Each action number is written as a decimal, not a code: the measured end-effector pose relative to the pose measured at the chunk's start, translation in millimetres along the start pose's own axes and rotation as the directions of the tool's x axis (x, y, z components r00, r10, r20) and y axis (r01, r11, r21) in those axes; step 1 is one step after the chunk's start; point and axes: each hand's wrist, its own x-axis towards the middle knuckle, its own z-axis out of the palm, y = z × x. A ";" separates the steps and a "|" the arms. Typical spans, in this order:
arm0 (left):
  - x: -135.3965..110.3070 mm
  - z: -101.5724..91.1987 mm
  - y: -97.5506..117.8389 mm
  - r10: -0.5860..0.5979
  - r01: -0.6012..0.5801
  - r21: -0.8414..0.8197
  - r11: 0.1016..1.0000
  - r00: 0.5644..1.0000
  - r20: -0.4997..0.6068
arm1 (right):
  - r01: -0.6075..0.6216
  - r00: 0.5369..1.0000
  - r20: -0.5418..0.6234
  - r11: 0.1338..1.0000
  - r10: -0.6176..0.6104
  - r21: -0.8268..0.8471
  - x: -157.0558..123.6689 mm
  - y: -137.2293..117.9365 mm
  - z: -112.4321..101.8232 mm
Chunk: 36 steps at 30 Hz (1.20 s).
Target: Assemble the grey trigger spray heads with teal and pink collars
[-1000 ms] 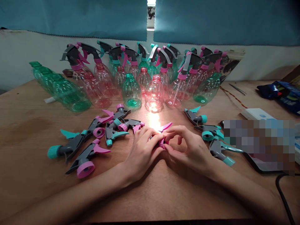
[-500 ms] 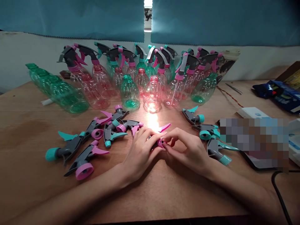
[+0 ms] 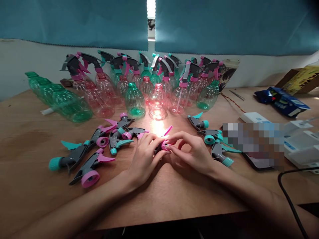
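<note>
My left hand [image 3: 143,157] is closed around a grey trigger spray head with a pink collar [image 3: 163,145], its pink trigger sticking up past my fingers. The collar's open end faces right. At that opening, the thumb and forefinger of my right hand [image 3: 190,151] are pinched together; whatever sits between their tips is too small to make out. Left of my hands lie several loose spray heads [image 3: 91,169], with pink or turquoise parts. More spray heads with turquoise parts [image 3: 219,154] lie to the right. My fingers partly hide the held spray head.
Behind my hands stand several clear pink and green bottles [image 3: 158,103], many with spray heads on. Green bottles [image 3: 74,106] line the left. At right are a blurred-out object [image 3: 253,144], white power strips [image 3: 256,118], a blue packet [image 3: 284,103], tweezers [image 3: 236,95] and a black cable [image 3: 281,186].
The whole view has shifted slightly, with things on the right now further left. The held spray head's collar opening is turned more into view; both hands remain at it.
</note>
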 end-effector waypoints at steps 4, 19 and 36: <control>0.6 -1.2 0.6 0.000 0.000 0.007 1.000 1.000 0.006 | -0.112 0.991 -0.065 0.992 0.115 0.052 -1.2 4.6 -2.2; 40.8 51.0 37.2 0.140 -0.144 0.074 0.987 0.988 0.061 | -0.178 0.885 -0.409 0.973 0.224 0.149 -28.6 -1.8 -54.3; 23.9 35.0 60.1 0.291 -0.293 0.004 0.956 0.951 0.103 | -0.121 0.869 -0.440 0.960 0.225 0.252 -13.1 -12.0 -53.9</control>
